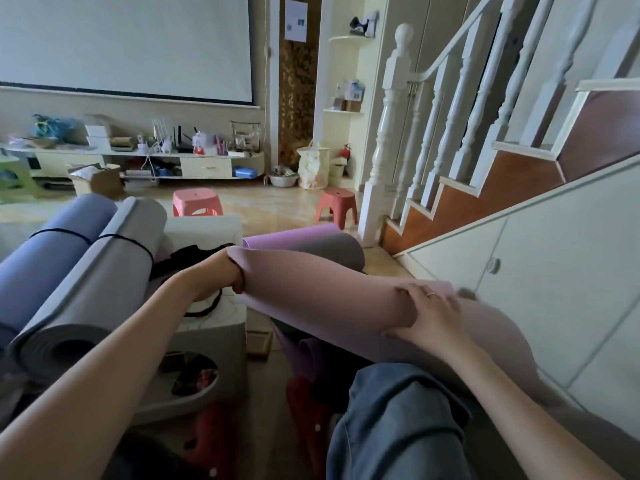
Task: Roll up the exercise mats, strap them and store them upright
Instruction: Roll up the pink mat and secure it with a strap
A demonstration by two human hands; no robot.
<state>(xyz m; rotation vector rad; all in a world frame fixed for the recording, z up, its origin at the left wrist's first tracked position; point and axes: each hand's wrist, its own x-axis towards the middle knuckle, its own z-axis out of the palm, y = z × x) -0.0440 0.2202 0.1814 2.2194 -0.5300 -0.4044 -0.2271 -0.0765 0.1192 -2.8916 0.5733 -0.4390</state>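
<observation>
While your left hand curls its fingers round the far edge of the pale pink foam exercise mat, your right hand grips its rolled body, thumb underneath. The mat lies across your lap, above your denim-clad knee. To your left, a rolled blue mat and a rolled grey mat lie side by side, each bound with a black strap.

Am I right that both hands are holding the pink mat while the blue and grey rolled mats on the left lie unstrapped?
Not quite: the head view shows black straps around the blue mat and grey mat. Both the left hand and right hand do hold the pink mat.
</observation>
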